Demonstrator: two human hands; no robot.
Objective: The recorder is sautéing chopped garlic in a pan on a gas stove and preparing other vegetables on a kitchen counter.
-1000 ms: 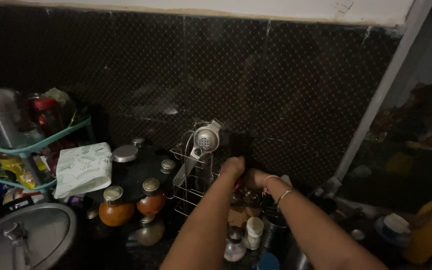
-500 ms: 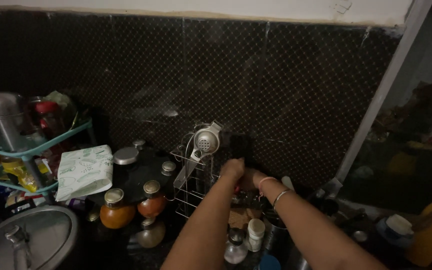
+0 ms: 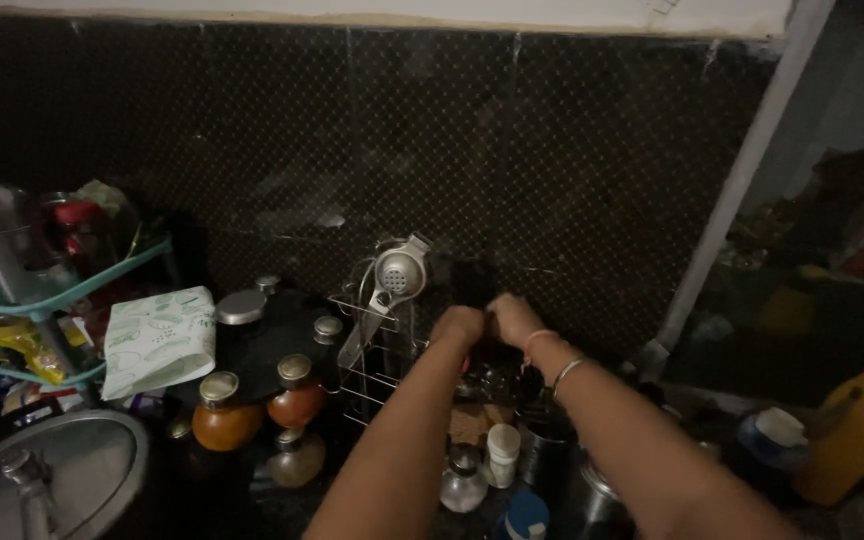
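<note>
Dark object (image 3: 474, 282), too dim to identify, sat above a wire rack (image 3: 372, 360) against the black wall. Both hands met on it: left hand (image 3: 458, 326) and right hand (image 3: 514, 318) closed together around it. A metal squeezer (image 3: 392, 280) hung just beside; amber jars (image 3: 252, 405) stood nearby on the tabletop (image 3: 252, 500).

A shiny metal squeezer (image 3: 397, 272) hangs on a thin wire rack (image 3: 372, 350), beside glossy glass jars (image 3: 292, 400) with dull metal lids, under a glossy dotted black wall (image 3: 352, 150).
</note>
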